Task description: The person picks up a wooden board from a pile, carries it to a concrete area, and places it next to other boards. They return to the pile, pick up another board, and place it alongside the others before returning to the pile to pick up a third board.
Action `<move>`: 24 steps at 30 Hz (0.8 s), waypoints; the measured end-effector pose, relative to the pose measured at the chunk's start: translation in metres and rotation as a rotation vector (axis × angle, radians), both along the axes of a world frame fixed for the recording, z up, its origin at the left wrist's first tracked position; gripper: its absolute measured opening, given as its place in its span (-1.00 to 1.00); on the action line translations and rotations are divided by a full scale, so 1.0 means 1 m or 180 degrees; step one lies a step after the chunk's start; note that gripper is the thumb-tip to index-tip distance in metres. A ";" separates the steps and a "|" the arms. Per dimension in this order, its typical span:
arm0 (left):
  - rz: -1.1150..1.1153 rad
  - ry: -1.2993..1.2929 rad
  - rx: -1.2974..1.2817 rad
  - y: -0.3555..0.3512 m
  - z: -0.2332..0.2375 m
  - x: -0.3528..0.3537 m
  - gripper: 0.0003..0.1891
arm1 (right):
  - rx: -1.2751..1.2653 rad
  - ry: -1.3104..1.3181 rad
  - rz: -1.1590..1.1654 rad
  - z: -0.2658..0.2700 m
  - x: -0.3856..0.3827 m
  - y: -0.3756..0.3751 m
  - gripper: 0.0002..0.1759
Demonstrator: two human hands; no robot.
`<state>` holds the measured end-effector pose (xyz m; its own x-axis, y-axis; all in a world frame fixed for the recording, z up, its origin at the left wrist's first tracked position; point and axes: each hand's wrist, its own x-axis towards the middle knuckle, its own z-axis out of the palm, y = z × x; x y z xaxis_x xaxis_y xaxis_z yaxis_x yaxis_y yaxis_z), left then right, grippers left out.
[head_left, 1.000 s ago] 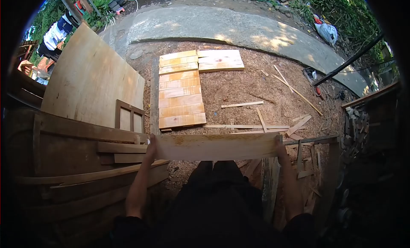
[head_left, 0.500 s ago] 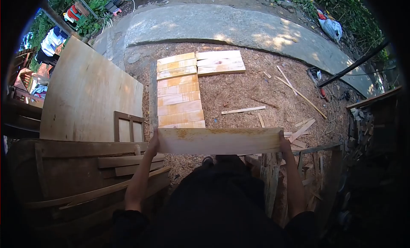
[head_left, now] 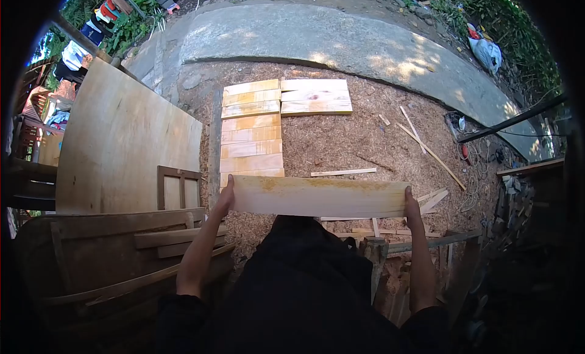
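Note:
A pale wooden board (head_left: pixel 320 197) with orange-brown stains along its upper edge is held level in front of my body. My left hand (head_left: pixel 226 197) grips its left end and my right hand (head_left: pixel 412 206) grips its right end. Beyond it, a column of pale, orange-streaked boards (head_left: pixel 251 134) lies on the ground, its near end partly hidden by the held board. Touching the column's far right side is a shorter group of boards (head_left: pixel 315 97).
Wood shavings (head_left: pixel 341 144) cover the ground, with thin strips (head_left: pixel 344 172) scattered over it. A large plywood sheet (head_left: pixel 128 141) and dark wooden panels stand at left. A wooden frame (head_left: pixel 436 241) is at lower right, and cords and a dark pole (head_left: pixel 512 118) lie farther right.
The board is still in both hands, its right end now slightly lower than its left. The view has shifted, and more scrap strips show below the board's right part.

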<state>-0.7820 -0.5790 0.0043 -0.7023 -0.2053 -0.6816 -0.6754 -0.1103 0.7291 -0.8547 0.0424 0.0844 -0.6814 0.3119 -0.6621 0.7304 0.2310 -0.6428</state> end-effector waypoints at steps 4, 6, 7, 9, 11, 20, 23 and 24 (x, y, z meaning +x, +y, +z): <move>0.0017 -0.0082 0.0257 0.019 0.021 -0.052 -0.19 | -0.0314 0.0126 -0.0045 -0.011 -0.037 0.008 -0.24; -0.0011 0.0054 0.0533 0.026 0.027 -0.087 -0.20 | -0.0421 0.0175 -0.0040 -0.012 -0.062 0.009 -0.25; -0.0079 0.0048 0.0362 0.032 0.035 -0.106 -0.21 | -0.0545 0.0208 -0.0037 -0.012 -0.076 0.007 -0.27; -0.0158 0.0070 0.0213 0.041 0.042 -0.149 -0.22 | -0.0617 0.0189 -0.0126 -0.012 -0.108 0.003 -0.28; -0.0182 -0.0168 -0.0431 0.046 0.043 -0.192 -0.25 | -0.0360 0.0265 -0.0167 -0.013 -0.143 0.000 -0.28; -0.0196 -0.0155 -0.0422 0.044 0.014 -0.320 -0.24 | -0.0386 0.0297 -0.0105 -0.022 -0.276 0.002 -0.20; -0.0203 -0.0096 -0.0655 0.047 -0.014 -0.349 -0.24 | -0.0373 0.0116 -0.0027 -0.031 -0.320 0.010 -0.23; -0.0203 -0.0106 -0.0736 0.051 -0.018 -0.357 -0.24 | -0.0405 -0.0019 0.0048 -0.035 -0.332 0.010 -0.25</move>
